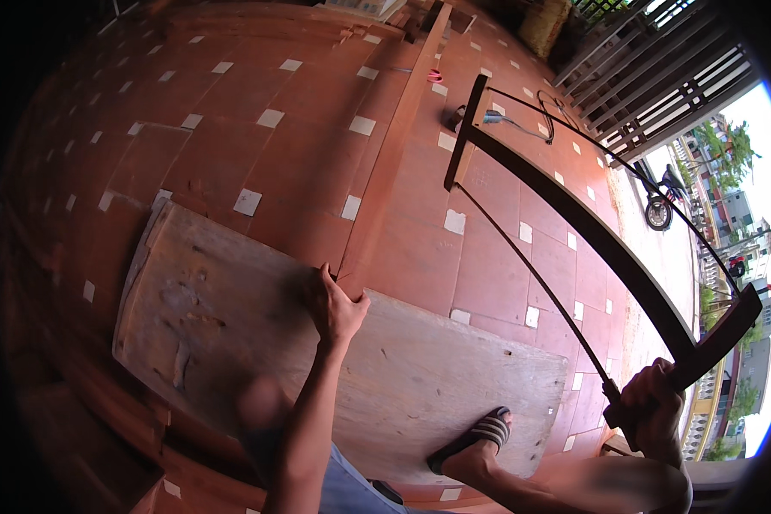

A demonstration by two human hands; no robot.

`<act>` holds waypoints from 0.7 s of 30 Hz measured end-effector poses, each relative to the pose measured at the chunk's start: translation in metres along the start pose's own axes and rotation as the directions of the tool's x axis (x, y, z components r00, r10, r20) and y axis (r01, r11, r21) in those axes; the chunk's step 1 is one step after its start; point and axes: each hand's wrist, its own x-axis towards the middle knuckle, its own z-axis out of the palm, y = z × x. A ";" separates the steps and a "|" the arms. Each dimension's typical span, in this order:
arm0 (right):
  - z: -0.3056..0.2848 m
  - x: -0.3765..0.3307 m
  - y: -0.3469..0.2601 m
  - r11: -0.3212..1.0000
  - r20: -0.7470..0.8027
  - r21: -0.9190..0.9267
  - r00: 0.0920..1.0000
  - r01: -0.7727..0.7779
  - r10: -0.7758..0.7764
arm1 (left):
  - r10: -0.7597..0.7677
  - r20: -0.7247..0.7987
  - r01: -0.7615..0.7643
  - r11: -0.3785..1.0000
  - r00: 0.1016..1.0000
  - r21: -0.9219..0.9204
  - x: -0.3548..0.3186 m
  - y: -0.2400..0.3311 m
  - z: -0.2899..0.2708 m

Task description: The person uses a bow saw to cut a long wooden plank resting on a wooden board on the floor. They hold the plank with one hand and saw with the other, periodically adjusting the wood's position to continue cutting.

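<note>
My left hand [338,310] is closed round the near end of a long reddish wooden beam [396,137], with the thumb on the right side. That end rests over a worn wooden board [420,355], and the beam runs away from me across the floor. My right hand [651,403] grips the near end of a large wooden frame saw [593,227], held up to the right of the beam. Its thin blade [535,274] slants between the two end pieces, apart from the beam. My sandalled foot [480,437] presses on the board.
Red tiles with small white squares make up the floor [308,180]. A blue-grey corded tool [493,116] and a pink item [435,76] lie beyond the saw. Slatted wood [660,73] stands at the far right, with a motorbike [658,210] outside. Timber lies along the left and back.
</note>
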 end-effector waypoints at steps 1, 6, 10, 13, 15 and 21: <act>0.002 0.006 0.002 0.999 0.042 0.042 0.999 0.015 -0.017 | 0.065 -0.068 -0.063 0.998 0.996 0.029 0.000 0.004 0.001; 0.045 0.036 0.034 0.978 0.246 0.206 0.966 0.023 -0.074 | 0.045 -0.008 -0.046 0.998 0.999 -0.034 0.005 0.006 -0.007; 0.093 0.043 0.103 0.945 0.328 0.328 0.936 0.013 -0.127 | 0.128 -0.028 -0.131 0.985 0.991 -0.110 0.005 -0.014 0.002; 0.122 0.036 0.153 0.888 0.318 0.459 0.938 -0.023 -0.140 | 0.178 -0.046 -0.182 0.978 0.983 -0.097 0.008 0.003 0.001; 0.142 0.037 0.182 0.857 0.378 0.514 0.905 -0.031 -0.194 | 0.168 -0.041 -0.172 0.980 0.985 -0.104 0.009 0.006 0.000; 0.164 0.039 0.229 0.854 0.514 0.501 0.842 -0.141 -0.163 | 0.111 -0.014 -0.112 0.989 0.994 -0.099 0.007 0.002 -0.003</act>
